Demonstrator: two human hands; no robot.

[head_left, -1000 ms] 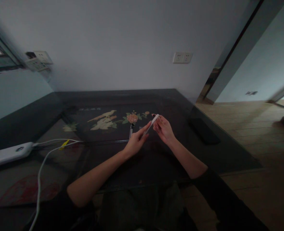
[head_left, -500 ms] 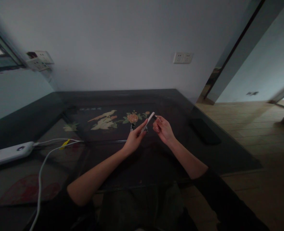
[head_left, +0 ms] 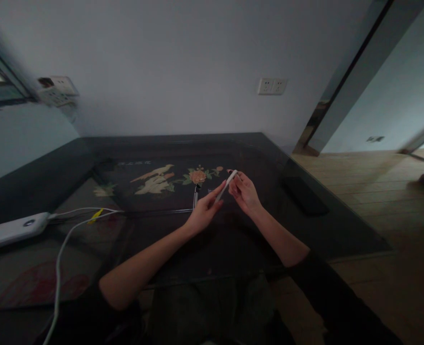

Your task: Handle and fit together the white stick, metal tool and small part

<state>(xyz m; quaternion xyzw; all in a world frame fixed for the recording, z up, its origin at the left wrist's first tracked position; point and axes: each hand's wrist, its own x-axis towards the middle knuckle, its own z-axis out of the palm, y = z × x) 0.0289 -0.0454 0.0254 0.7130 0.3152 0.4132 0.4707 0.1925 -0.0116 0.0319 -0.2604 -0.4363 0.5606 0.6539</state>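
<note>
A slim white stick (head_left: 229,181), pen-like in shape, is held in the air between both hands over the middle of the dark glass-topped counter (head_left: 161,249), above the near edge of its painted bird-and-flower panel (head_left: 169,181). Its long axis runs on a slant: the lower end points toward the person and to the left, the upper end away and to the right. The left hand (head_left: 203,214) comes from below and grips the lower part between thumb and forefinger, the forefinger lying along the shaft. The right hand (head_left: 245,192) comes from the right side and closes its fingertips on the upper end, where a small dark tip or cap seems to sit; the picture is too dim to tell which. So the two hands sit at opposite ends of the one axis, left low and near, right high and far, almost touching each other across the stick. Neither hand rests on the counter. Just behind the left hand, a short dark piece (head_left: 196,194) lies on the glass, its length pointing toward the far edge. A dark flat phone-like slab (head_left: 304,195) lies well apart near the right edge, and a white power strip (head_left: 12,231) with its white cable (head_left: 59,268) lies at the left edge.
</note>
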